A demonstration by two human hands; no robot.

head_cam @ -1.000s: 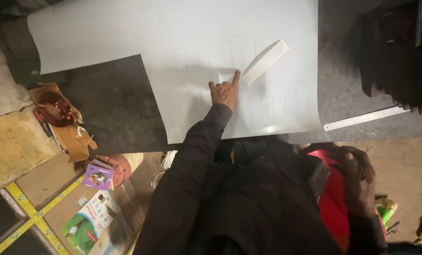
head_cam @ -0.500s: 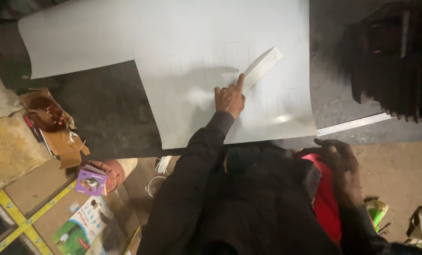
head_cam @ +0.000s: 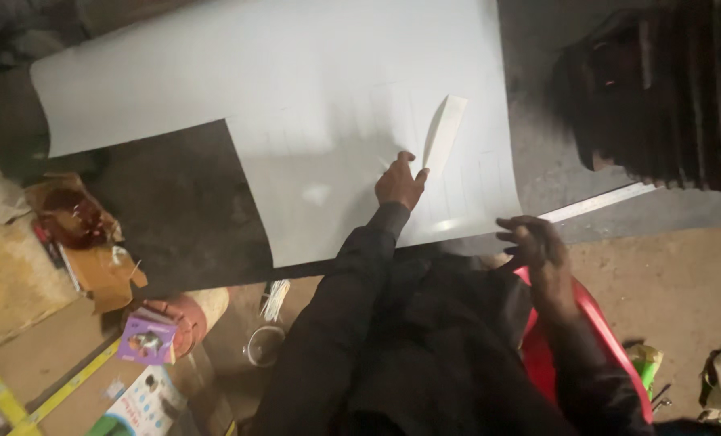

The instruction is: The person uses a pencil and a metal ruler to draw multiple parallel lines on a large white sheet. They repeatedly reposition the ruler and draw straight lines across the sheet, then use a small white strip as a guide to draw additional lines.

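The left hand (head_cam: 401, 182) pinches the lower end of a narrow white paper strip (head_cam: 444, 133), its long axis rising up-right off the large white sheet (head_cam: 296, 89) on the dark bench (head_cam: 175, 202), while the right hand (head_cam: 534, 242) hovers spread, empty, farther off.

A dark work table (head_cam: 175, 210) carries a large white sheet (head_cam: 296, 89) and a metal ruler (head_cam: 599, 202)

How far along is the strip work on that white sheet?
Done: a big rectangular piece is already gone from the white sheet, leaving a notch at its lower left. In hand: the left hand lifts one narrow white strip off the sheet; the right hand is by the sheet's near edge, holding nothing visible. Left: faint parallel lines around the strip suggest more strips remain.
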